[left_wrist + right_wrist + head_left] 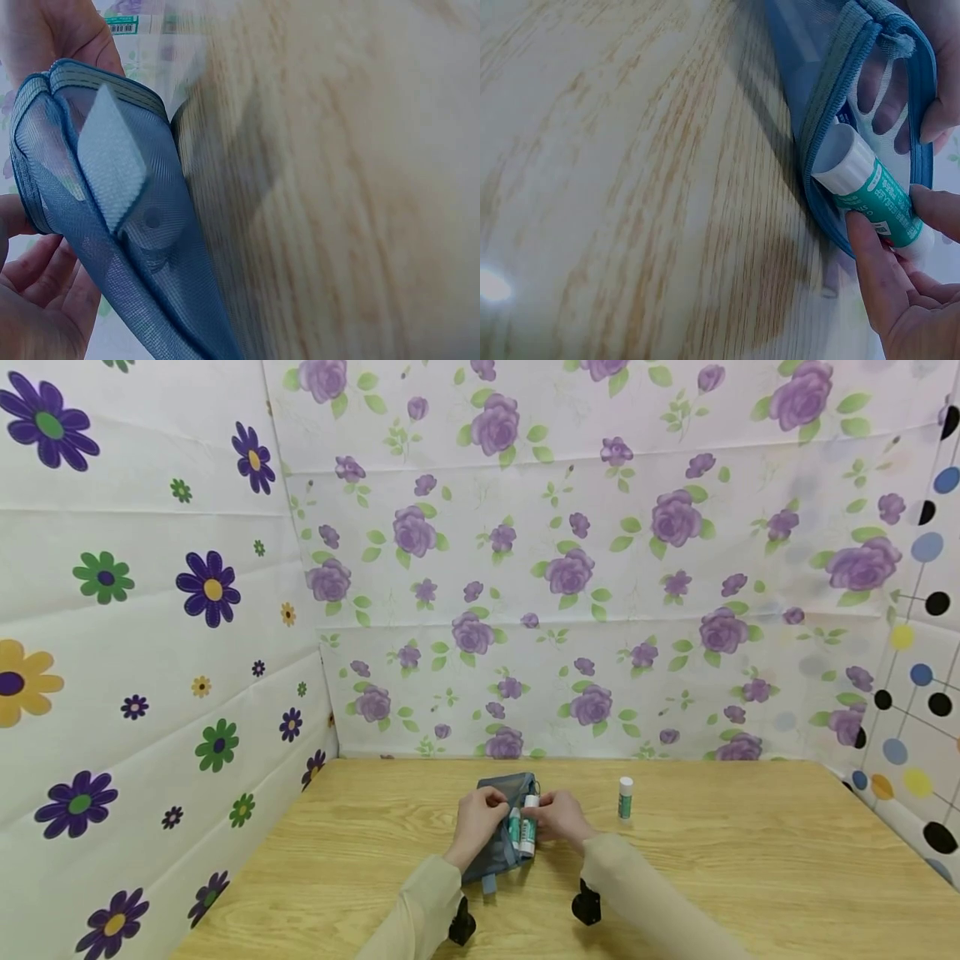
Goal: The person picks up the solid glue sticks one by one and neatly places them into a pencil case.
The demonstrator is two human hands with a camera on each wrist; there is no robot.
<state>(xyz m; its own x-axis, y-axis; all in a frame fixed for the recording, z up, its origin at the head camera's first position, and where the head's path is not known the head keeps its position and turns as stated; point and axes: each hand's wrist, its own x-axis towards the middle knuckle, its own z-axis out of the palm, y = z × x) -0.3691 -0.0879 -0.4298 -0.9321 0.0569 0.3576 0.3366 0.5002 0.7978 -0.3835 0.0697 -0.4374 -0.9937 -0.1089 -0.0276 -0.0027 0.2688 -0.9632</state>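
Note:
A blue mesh zip pouch [491, 857] is held up at an angle above the table; its mouth faces right. The left hand [478, 820] pinches the pouch's edge, its fingertips on the zip rim in the right wrist view. Between thumb and fingers, the right hand [561, 817] grips a white and green glue stick [881, 196], one end of which is inside the pouch's mouth. Another green and white stick [514, 828] shows beside it at the pouch. In the left wrist view, the pouch's mesh side [161, 247] and pale tab [112, 161] hang near the camera.
One more glue stick [626, 798] stands upright on the wooden table [735, 852], right of the right hand. Patterned cloth [525, 568] walls the back and both sides. Black wrist devices [587, 903] sit at both sleeves.

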